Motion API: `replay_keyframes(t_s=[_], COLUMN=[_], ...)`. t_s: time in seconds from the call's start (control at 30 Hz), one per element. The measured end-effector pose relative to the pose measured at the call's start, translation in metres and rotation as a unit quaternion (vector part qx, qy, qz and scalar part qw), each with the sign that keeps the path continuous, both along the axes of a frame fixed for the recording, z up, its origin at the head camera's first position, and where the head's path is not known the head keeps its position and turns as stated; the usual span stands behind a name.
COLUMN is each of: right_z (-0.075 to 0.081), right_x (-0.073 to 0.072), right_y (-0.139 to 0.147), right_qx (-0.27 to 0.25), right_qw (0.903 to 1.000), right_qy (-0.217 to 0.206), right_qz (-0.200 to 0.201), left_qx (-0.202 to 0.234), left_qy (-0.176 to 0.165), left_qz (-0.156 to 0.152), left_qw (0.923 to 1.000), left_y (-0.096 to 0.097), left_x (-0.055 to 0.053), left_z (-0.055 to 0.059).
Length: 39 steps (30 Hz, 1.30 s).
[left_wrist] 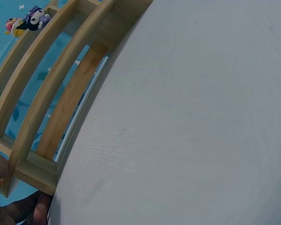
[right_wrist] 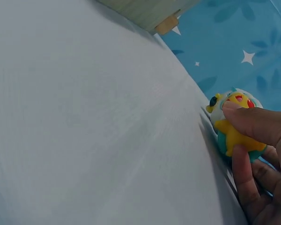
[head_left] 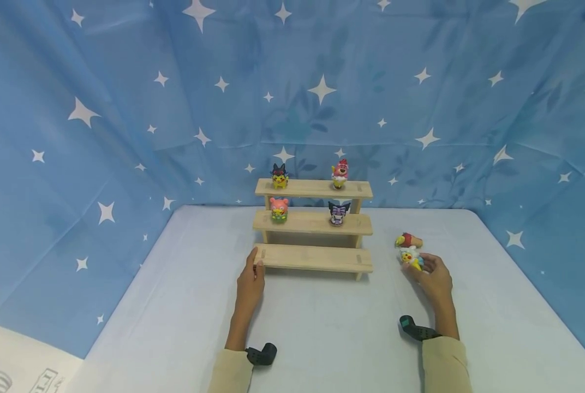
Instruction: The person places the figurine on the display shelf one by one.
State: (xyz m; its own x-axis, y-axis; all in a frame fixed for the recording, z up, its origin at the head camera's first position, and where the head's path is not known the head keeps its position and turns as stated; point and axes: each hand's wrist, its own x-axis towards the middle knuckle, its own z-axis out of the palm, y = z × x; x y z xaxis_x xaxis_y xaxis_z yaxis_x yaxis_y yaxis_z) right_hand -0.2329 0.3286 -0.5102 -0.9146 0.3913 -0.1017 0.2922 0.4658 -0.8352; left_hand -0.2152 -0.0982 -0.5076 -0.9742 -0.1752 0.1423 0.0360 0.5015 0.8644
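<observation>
A three-tier wooden display shelf stands on the white table. My left hand grips the left end of its lowest tier; in the left wrist view, fingers show on both sides of that end. Off to the right, my right hand pinches a yellow figurine with a white and teal hood between thumb and fingers, close to the tabletop. Just behind it a red and tan figurine lies on its side.
On the top tier are a dark-eared yellow figurine and a pink-hooded figurine. The middle tier carries a pink-capped figurine and a black and purple figurine. A blue star-patterned curtain hangs behind the table.
</observation>
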Motion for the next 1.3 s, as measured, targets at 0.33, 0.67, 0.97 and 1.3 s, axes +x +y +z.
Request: replay_keyframes(t_s=[0.33,0.67,0.97,1.3], right_z=[0.008,0.013,0.017,0.013], right_x=[-0.003,-0.004,-0.002,0.010], right_y=[-0.006,-0.008,-0.005,0.001], right_qx=[-0.063,-0.099,-0.225,-0.289], right_qw=[0.9964,0.9921,0.9705,0.9538], right_qy=[-0.013,-0.013,-0.013,-0.009], right_qz=[-0.055,-0.076,-0.085,-0.081], left_qx=[0.005,0.005,0.007,0.005], left_qy=[0.012,0.013,0.009,0.002], left_qz=[-0.001,-0.001,-0.005,-0.004], left_qw=[0.9999,0.9999,0.9999,1.0000], left_y=[-0.001,0.000,-0.001,-0.001], left_x=[0.000,-0.001,-0.002,-0.001], left_z=[-0.001,0.004,0.002,0.000])
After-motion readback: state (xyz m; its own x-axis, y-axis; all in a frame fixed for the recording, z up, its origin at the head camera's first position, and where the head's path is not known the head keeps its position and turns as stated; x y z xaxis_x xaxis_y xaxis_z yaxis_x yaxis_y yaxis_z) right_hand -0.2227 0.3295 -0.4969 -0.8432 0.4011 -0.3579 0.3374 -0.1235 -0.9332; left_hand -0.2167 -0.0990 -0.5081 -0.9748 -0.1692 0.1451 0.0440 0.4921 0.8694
